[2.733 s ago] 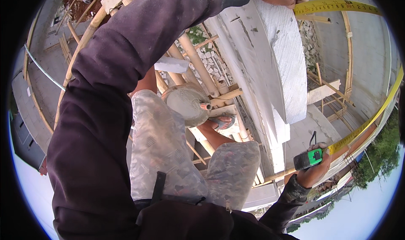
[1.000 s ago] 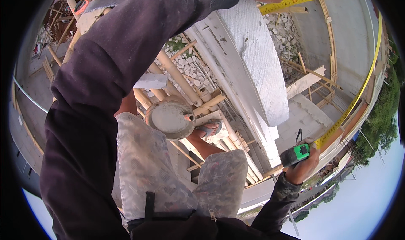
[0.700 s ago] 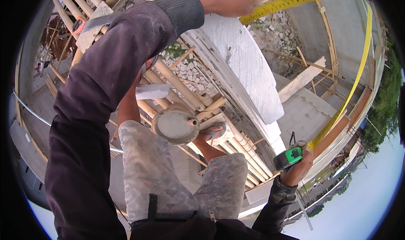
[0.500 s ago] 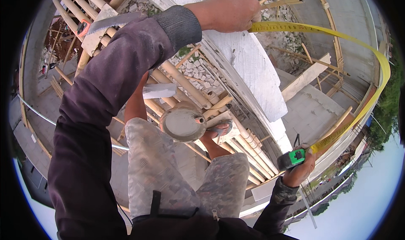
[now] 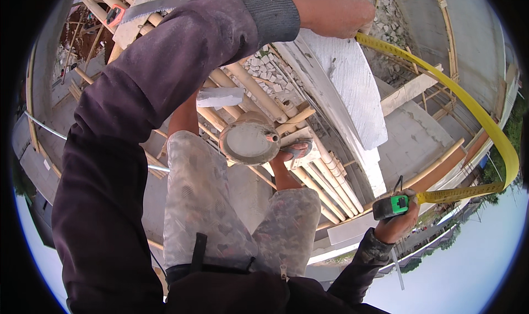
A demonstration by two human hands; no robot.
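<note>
Left hand (image 5: 343, 12) closed on the yellow tape blade (image 5: 506, 151), fingertips hidden. Right hand (image 5: 401, 224) wrapped round the tape measure (image 5: 390, 207), green face showing, held near the lower end of the white block (image 5: 355, 88). Step looks like handling drawn-out tape; blade bows slack out to the right, not along the block. Next move probably calls for taking up that slack without kinking it. Left arm bent, forearm across the top, above the block; contact unclear. Right forearm short, angled up from below.
</note>
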